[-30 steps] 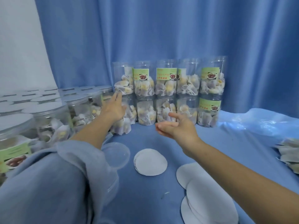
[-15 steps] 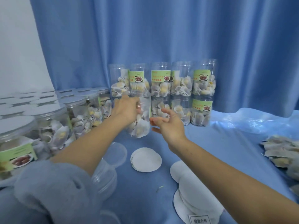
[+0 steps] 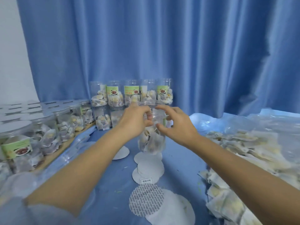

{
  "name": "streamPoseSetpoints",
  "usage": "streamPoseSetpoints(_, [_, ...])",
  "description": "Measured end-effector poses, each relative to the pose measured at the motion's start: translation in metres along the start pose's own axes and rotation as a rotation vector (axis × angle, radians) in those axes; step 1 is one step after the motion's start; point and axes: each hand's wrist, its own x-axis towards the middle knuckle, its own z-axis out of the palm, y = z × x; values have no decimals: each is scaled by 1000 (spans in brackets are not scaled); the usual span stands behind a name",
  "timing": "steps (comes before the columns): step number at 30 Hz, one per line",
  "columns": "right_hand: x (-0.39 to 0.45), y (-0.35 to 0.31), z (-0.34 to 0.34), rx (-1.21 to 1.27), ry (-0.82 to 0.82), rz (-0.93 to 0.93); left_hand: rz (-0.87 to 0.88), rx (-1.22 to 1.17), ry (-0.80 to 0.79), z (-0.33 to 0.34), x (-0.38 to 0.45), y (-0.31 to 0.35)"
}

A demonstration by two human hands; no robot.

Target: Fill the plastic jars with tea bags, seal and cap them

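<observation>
Gripping an uncapped jar [image 3: 151,135] half full of tea bags, the left hand [image 3: 134,120] holds it up while the right hand [image 3: 177,125] hovers spread beside it. Behind both hands stand filled jars [image 3: 131,96], uncapped; sealed ones [image 3: 48,125] sit left. Seals [image 3: 150,166] lie below, loose bags [image 3: 243,150] right.

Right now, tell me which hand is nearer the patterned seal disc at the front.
Right. The right hand hovers beyond the patterned seal disc, slightly to its right; the left hand grips the jar, marginally farther away.
</observation>
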Motion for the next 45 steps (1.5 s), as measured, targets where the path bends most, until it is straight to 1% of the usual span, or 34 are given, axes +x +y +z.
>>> streamPoseSetpoints(4, [-47, 12, -27, -22, -45, 30, -67, -198, 44, 38, -41, 27])
streamPoseSetpoints(6, [-68, 21, -33, -50, -51, 58, -90, -231, 85, 58, -59, 39])
streamPoseSetpoints(9, [-96, 33, -35, -47, -53, 111, -76, -248, 156, 83, -79, 54])
streamPoseSetpoints(12, [-116, 42, -32, -24, -24, 139, -70, -270, 207, 100, -93, 64])
streamPoseSetpoints(14, [-125, 47, -33, 33, -34, 134, -55, -257, 241, 106, -96, 67])
streamPoseSetpoints(17, [-136, 52, -33, 187, -123, 125, -80, -273, 275, 117, -99, 66])
streamPoseSetpoints(19, [-141, 60, -32, 219, -166, 165, -156, -299, 225, 130, -103, 61])
streamPoseSetpoints(23, [-135, 64, -35, 247, -290, 249, -325, -319, 54, 159, -117, 44])
streamPoseSetpoints(24, [-131, 63, -38, 204, -309, 260, -341, -344, 33, 163, -119, 39])
streamPoseSetpoints(25, [-127, 62, -43, 97, -310, 261, -345, -375, 24, 166, -120, 35])
streamPoseSetpoints(26, [-123, 61, -48, -89, -303, 256, -342, -404, 27, 168, -121, 31])
streamPoseSetpoints(28, [-118, 62, -53, -565, -280, 272, -329, -426, 44, 169, -121, 25])
streamPoseSetpoints(30, [-117, 60, -50, -927, -328, 385, -318, -416, 56, 170, -121, 24])
streamPoseSetpoints(32, [-116, 58, -41, -1081, -357, 534, -310, -409, 63, 171, -122, 23])
streamPoseSetpoints(34, [-114, 61, -33, -1120, -367, 668, -302, -413, 72, 172, -121, 21])
streamPoseSetpoints(36, [-111, 66, -29, -1089, -363, 745, -304, -430, 80, 173, -120, 20])
streamPoseSetpoints(37, [-112, 66, -28, -1062, -352, 754, -307, -442, 82, 174, -120, 19])
streamPoseSetpoints(38, [-113, 65, -27, -1049, -341, 726, -309, -454, 85, 174, -119, 18])
streamPoseSetpoints(40, [-116, 60, -24, -1015, -269, 572, -310, -466, 95, 175, -119, 18])
streamPoseSetpoints(41, [-117, 56, -22, -945, -230, 495, -308, -468, 100, 175, -118, 17])
streamPoseSetpoints(42, [-116, 52, -21, -822, -187, 450, -306, -470, 101, 175, -118, 17])
streamPoseSetpoints(44, [-112, 43, -23, -506, -79, 435, -300, -471, 97, 175, -118, 16])
streamPoseSetpoints(45, [-108, 39, -27, -389, -13, 420, -295, -470, 95, 174, -118, 15])
